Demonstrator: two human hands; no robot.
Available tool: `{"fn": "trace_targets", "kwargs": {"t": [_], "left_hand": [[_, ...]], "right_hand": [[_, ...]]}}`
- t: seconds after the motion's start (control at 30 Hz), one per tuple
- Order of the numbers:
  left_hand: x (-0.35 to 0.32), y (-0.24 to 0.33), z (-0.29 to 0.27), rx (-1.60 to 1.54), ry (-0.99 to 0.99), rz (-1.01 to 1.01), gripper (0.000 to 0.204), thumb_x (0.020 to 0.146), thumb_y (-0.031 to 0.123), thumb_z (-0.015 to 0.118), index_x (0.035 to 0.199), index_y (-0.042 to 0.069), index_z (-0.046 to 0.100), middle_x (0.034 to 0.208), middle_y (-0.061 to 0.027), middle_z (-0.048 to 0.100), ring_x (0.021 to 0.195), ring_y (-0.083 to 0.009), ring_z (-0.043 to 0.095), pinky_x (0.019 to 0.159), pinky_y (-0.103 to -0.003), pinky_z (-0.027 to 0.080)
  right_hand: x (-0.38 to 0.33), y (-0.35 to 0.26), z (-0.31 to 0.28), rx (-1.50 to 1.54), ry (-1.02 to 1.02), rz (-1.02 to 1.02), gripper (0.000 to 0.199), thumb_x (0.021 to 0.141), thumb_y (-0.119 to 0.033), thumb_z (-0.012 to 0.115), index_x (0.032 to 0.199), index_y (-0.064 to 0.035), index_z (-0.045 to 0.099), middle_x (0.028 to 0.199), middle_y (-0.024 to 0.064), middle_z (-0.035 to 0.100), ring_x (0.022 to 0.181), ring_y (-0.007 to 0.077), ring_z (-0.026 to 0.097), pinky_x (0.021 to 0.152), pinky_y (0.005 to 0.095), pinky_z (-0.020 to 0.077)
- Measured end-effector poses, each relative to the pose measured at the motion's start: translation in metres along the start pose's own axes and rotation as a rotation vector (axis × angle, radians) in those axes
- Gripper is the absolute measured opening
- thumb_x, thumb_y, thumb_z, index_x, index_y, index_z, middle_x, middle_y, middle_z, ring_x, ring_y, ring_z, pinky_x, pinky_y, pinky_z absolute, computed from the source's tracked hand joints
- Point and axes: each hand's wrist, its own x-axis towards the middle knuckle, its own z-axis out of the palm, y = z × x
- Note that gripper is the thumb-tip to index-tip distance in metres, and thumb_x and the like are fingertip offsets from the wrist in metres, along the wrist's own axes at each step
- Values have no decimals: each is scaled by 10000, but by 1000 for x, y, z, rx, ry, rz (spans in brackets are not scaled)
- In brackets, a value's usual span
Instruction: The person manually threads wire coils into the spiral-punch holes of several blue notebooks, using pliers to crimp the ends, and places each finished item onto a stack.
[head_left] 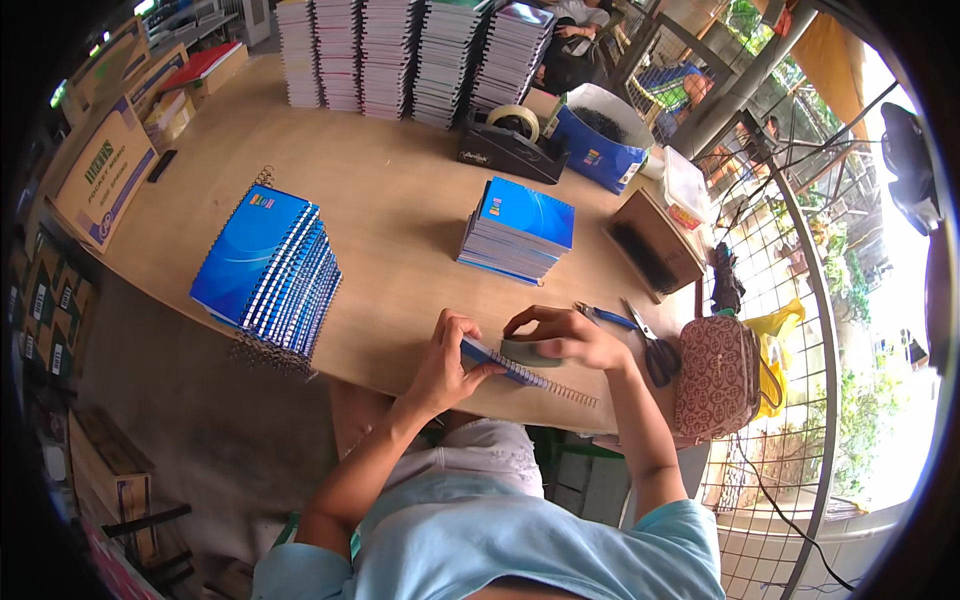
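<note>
My left hand (445, 362) grips a thin blue notebook (478, 350) edge-up near the front of the table. Along its edge runs a wire spiral (572, 393), whose end sticks out loose past the notebook to the right. Curled over a rounded grey-green object (530, 353), my right hand (580, 340) is against the spiral edge; the object's kind is unclear. Behind my hands stands a stack of blue booklets (520, 225) without visible spirals. To the left, a taller stack of spiral-bound blue notebooks (265, 265) has coils jutting out.
Pliers (607, 316) and dark-handled scissors (660, 358) lie right of my right hand, beside a patterned pouch (717, 378). Farther back are a tape dispenser (512, 145), a blue bag of dark coils (600, 130), an open box (655, 245) and tall notebook stacks (390, 60). A cardboard box (105, 175) stands left.
</note>
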Motion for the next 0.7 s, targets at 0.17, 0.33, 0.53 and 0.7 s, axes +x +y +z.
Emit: {"fn": "trace_targets", "kwargs": {"t": [0.17, 0.33, 0.53, 0.7], "left_hand": [[-1, 3, -1, 9, -25, -34, 597, 770, 151, 875, 1158, 29, 437, 1041, -162, 478, 947, -342, 525, 809, -449, 485], [-10, -17, -11, -551, 117, -247, 661, 862, 57, 779, 1381, 25, 370, 1155, -135, 526, 1051, -212, 558, 922, -372, 499], [-1, -25, -26, -613, 49, -393, 685, 888, -162, 634, 1441, 123, 350, 995, -71, 640, 944, -124, 632, 844, -267, 533], [0, -25, -25, -762, 44, -438, 702, 874, -160, 658, 1440, 119, 350, 987, -72, 641, 950, -130, 642, 852, -273, 545]], "right_hand": [[3, -3, 3, 171, 101, -13, 449, 967, -362, 579, 1106, 28, 750, 1264, 143, 635, 1039, 278, 653, 899, 365, 511], [13, 2, 4, -178, 327, 200, 564, 924, -453, 607, 1065, 76, 739, 1256, 129, 656, 1055, 244, 645, 887, 333, 502], [21, 11, 10, -90, 163, 176, 484, 951, -365, 596, 1052, 93, 716, 1325, 142, 613, 1086, 236, 632, 954, 328, 464], [24, -9, 13, 171, 118, 91, 404, 985, -279, 558, 1023, 83, 734, 1306, 129, 611, 1091, 232, 623, 942, 351, 478]]}}
